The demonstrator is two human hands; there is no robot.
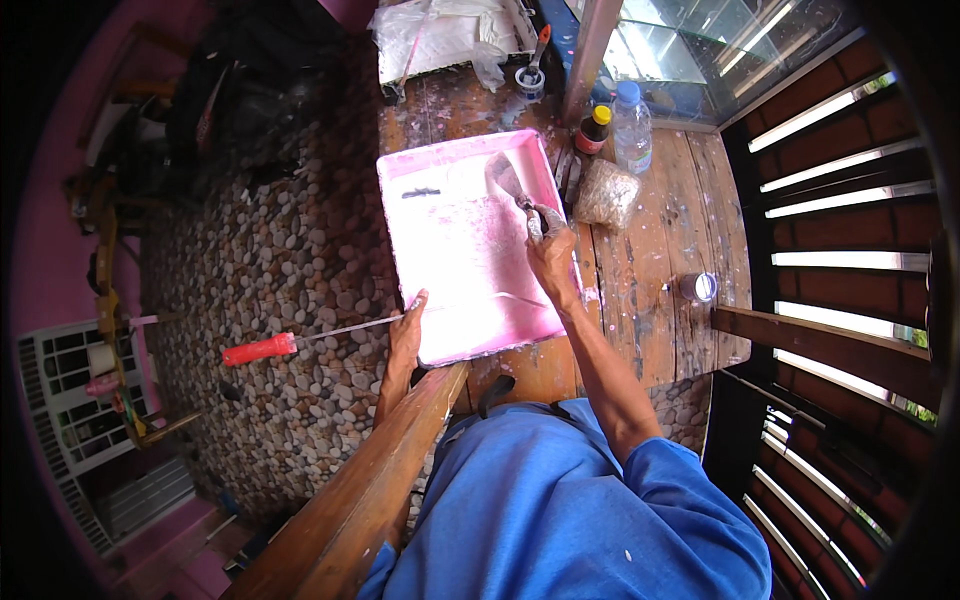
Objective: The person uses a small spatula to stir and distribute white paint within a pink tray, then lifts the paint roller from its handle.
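Observation:
A pink paint tray (455, 270), its inside coated with pale pink paint, lies on the wooden table in front of me. My right hand (552, 250) is closed round the handle of a putty knife (508, 178), whose broad blade rests over the far right part of the tray. My left hand (405, 335) grips the tray's near left rim, thumb on top and fingers partly hidden beneath. A paint roller frame with a red handle (260, 349) lies across the tray's near end. Its thin rod passes by my left hand, and the handle sticks out past the table.
On the paint-spotted table (650, 260) stand a clear bottle (631, 128), a yellow-capped dark bottle (594, 130), a filled plastic bag (607, 193) and a small jar (699, 287). A paintbrush (540, 50) stands in a cup behind. A wooden beam (385, 470) slants at my left.

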